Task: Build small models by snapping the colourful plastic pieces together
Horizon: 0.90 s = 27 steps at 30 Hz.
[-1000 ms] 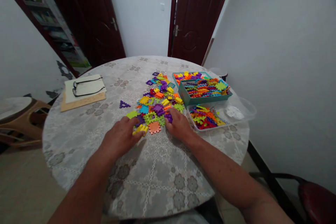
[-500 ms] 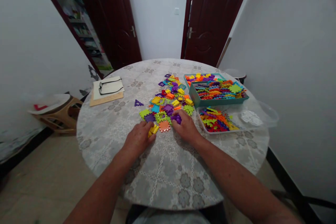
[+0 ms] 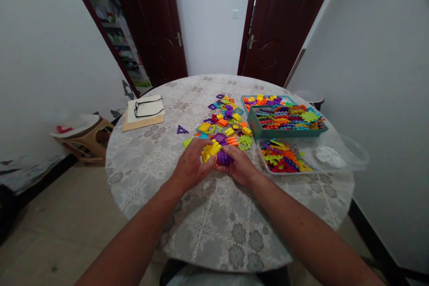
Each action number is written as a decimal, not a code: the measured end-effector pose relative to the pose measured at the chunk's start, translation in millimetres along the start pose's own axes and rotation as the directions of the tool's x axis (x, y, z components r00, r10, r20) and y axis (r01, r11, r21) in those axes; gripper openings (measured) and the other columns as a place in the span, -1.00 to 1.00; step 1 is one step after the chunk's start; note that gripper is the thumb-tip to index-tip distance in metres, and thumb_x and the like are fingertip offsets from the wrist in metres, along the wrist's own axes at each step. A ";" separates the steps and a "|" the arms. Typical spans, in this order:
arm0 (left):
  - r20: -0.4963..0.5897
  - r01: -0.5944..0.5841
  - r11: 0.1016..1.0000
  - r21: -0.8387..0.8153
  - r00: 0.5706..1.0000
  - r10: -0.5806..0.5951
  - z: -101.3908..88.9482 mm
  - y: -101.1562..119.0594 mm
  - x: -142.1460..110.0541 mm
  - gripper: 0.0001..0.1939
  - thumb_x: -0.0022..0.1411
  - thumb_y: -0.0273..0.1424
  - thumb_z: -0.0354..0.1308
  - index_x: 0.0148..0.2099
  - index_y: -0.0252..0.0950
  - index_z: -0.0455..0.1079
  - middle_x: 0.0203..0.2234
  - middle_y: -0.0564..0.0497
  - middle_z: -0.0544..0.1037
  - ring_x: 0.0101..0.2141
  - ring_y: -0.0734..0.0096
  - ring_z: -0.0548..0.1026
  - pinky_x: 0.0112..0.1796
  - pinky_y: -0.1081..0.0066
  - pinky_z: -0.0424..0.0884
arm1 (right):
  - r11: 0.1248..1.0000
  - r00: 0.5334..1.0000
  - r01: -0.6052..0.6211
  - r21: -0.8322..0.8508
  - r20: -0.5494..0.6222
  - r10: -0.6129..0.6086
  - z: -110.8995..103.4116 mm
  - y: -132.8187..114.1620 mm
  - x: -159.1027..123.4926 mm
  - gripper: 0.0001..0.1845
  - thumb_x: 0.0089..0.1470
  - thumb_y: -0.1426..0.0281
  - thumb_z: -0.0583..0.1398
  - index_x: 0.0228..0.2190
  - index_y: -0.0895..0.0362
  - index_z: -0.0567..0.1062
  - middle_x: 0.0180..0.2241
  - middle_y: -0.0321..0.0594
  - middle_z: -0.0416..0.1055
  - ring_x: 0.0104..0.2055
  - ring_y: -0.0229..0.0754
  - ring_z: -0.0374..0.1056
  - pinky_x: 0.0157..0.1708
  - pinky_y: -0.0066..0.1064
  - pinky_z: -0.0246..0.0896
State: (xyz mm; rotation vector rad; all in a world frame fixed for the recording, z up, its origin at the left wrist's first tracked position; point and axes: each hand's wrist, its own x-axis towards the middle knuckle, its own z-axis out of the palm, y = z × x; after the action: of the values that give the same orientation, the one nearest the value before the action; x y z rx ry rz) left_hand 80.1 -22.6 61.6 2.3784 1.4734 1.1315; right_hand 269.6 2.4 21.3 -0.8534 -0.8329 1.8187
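Observation:
My left hand [image 3: 193, 163] is closed around a yellow plastic building piece [image 3: 210, 151] with rounded ridges. Close beside it, my right hand [image 3: 238, 165] grips a purple ridged building piece [image 3: 224, 157]. The two pieces are side by side and seem to touch, but whether they are joined I cannot tell. Just beyond my hands lies a loose pile of colourful interlocking pieces, among them an orange ridged piece [image 3: 232, 141], a lime-green square [image 3: 246, 142] and a yellow square [image 3: 204, 127]. My fingers hide the nearest part of the pile.
To the right stand a teal box [image 3: 288, 133] packed with flat pieces, a teal lid [image 3: 288, 98] holding ridged pieces, and a clear plastic tray [image 3: 284, 173] of more pieces. A purple triangle [image 3: 182, 130] lies left of the pile. Glasses [image 3: 149, 115] rest on papers [image 3: 134, 125] at left.
My hands have come together, and the yellow and purple pieces in them are now lifted side by side over the near edge of the pile. The view has shifted slightly left.

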 end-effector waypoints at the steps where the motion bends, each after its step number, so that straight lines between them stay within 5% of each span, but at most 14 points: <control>1: 0.023 -0.029 0.999 0.012 0.999 0.029 4.7 3.7 6.2 -0.64 0.30 -0.39 0.21 0.13 -0.23 0.36 -0.03 -0.10 0.51 0.01 0.16 0.49 0.06 0.12 0.48 | 0.998 0.999 -0.029 0.062 0.037 0.027 -0.7 -0.9 -0.6 -0.50 0.00 0.03 0.42 -0.16 0.09 0.52 -0.28 -0.23 0.55 -0.32 -0.19 0.48 -0.40 -0.37 0.50; 5: 0.154 -0.096 0.993 0.069 0.984 0.085 24.8 14.9 26.5 -0.65 0.31 -0.39 0.18 0.13 -0.22 0.37 0.00 -0.12 0.51 0.02 0.14 0.50 0.06 0.13 0.49 | 0.982 0.991 -0.071 0.174 0.120 0.050 -6.2 -1.6 1.2 -0.49 -0.02 0.02 0.44 -0.17 0.10 0.54 -0.30 -0.25 0.56 -0.38 -0.20 0.46 -0.41 -0.38 0.48; 10: 0.263 -0.193 0.975 0.108 0.952 0.159 38.9 15.3 34.7 -0.58 0.26 -0.39 0.21 0.17 -0.17 0.35 0.08 -0.11 0.47 0.04 0.14 0.52 0.01 0.20 0.54 | 0.990 0.999 -0.030 0.137 0.049 0.023 -8.6 3.2 8.6 -0.57 -0.15 0.23 0.49 -0.27 0.13 0.52 -0.38 -0.27 0.54 -0.45 -0.23 0.42 -0.50 -0.44 0.38; 19: 0.175 -0.279 0.960 0.002 0.946 0.274 38.0 -10.2 19.8 -0.45 0.35 -0.09 0.25 0.28 -0.14 0.28 0.21 -0.17 0.44 0.11 0.09 0.54 0.04 0.18 0.56 | 0.998 0.997 0.066 0.005 -0.049 -0.066 -7.8 1.0 11.2 -0.70 -0.18 0.38 0.40 -0.32 0.17 0.54 -0.37 -0.27 0.51 -0.36 -0.24 0.41 -0.36 -0.45 0.29; 27: 0.141 -0.317 0.944 -0.088 0.935 0.326 38.0 -17.6 16.6 -0.51 0.38 -0.19 0.22 0.27 -0.21 0.32 0.15 -0.22 0.52 0.13 0.12 0.54 0.11 0.16 0.53 | 0.972 0.989 0.106 -0.208 -0.083 -0.126 -8.1 -4.9 9.0 -0.69 -0.10 0.34 0.38 -0.24 0.14 0.56 -0.34 -0.28 0.51 -0.34 -0.24 0.38 -0.43 -0.50 0.21</control>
State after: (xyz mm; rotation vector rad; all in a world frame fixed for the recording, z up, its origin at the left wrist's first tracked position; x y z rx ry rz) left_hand 96.2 10.2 35.2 2.6592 1.0086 1.0070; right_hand 275.5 13.8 19.2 -0.9919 -0.9979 1.5974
